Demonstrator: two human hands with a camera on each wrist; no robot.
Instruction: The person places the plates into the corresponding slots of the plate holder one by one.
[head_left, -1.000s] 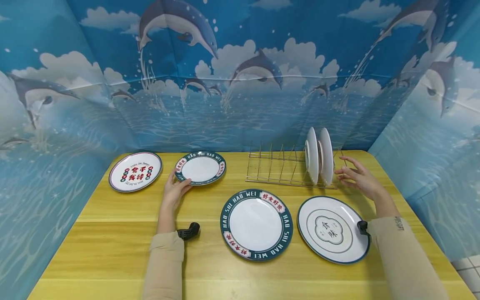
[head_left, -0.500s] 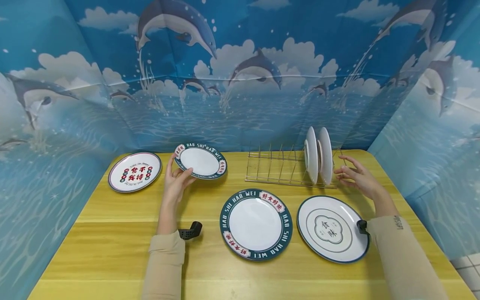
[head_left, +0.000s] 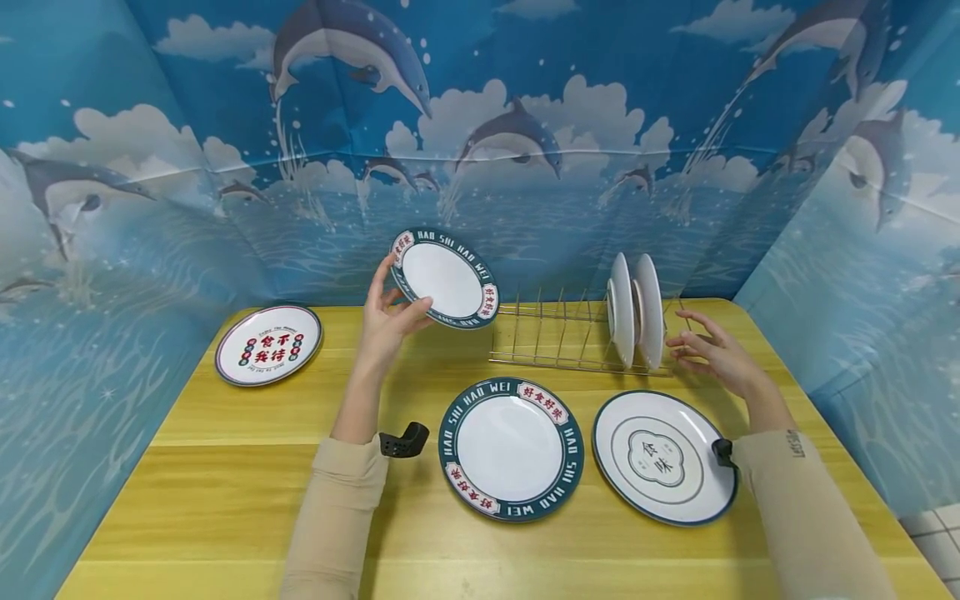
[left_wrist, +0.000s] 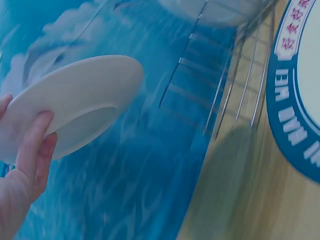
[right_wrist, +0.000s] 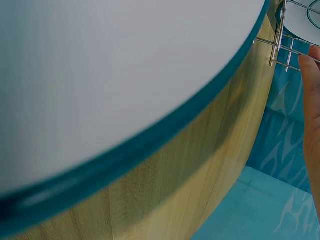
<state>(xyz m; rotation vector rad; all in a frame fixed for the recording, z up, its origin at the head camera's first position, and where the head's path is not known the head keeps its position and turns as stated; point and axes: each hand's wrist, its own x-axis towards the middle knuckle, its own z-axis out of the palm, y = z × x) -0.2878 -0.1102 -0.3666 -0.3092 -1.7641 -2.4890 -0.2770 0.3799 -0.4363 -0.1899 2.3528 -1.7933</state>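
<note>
Beyond the large plate (head_left: 511,450) at lower centre, holding the small plate (head_left: 446,280) tilted in left grip (head_left: 390,321), mid-frame. At right, with right grip (head_left: 720,358) beside the rack (head_left: 556,367) — cannot tell if grasping. Could slip from one-edge pinch — or, if carried low, knock against the rack.

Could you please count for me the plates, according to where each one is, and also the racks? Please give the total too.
Plate in the left hand: 1
Plates flat on the table: 3
Plates standing in the rack: 2
Rack: 1
Total: 7 (6 plates, 1 rack)
</note>
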